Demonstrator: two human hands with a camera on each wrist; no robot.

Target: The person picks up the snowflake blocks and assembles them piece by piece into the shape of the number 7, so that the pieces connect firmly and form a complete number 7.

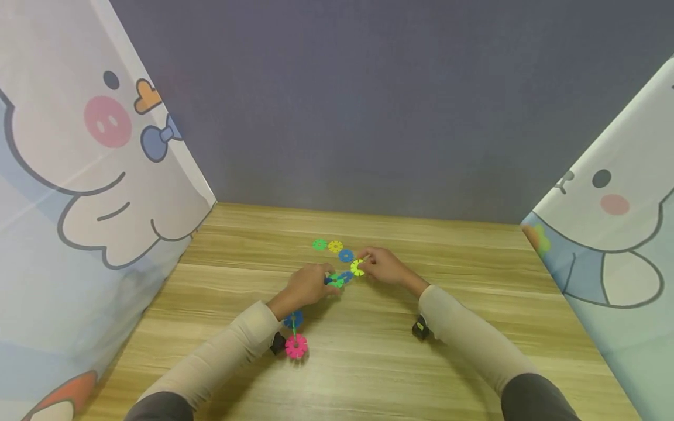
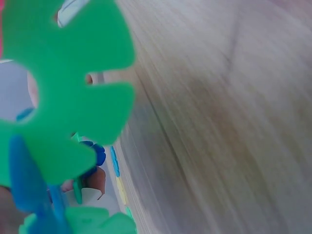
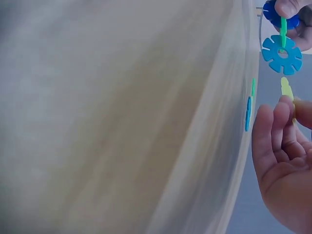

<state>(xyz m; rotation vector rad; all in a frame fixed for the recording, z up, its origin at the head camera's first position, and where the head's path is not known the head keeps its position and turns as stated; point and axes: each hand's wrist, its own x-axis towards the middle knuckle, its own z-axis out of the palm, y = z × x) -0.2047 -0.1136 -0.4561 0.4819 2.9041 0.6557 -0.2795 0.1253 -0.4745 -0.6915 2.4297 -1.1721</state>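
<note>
My left hand (image 1: 308, 285) pinches a chain of interlocking notched plastic discs. At its far end are a green disc (image 1: 336, 282) and a light blue disc (image 3: 273, 61), with a dark blue disc (image 3: 273, 14) at the fingers. Nearer the body, a blue disc (image 1: 293, 319) and a pink disc (image 1: 296, 346) show below the left wrist; a large green disc (image 2: 97, 44) fills the left wrist view's corner. My right hand (image 1: 387, 266) pinches a yellow disc (image 1: 357, 268) between thumb and fingers. In the right wrist view, a narrow gap separates it from the light blue disc.
Beyond the hands, a loose green disc (image 1: 319, 244), yellow disc (image 1: 335, 246) and blue disc (image 1: 346, 255) lie on the wooden table (image 1: 447, 362). A grey panel (image 1: 368, 117) rises at the back. Printed cartoon panels flank both sides.
</note>
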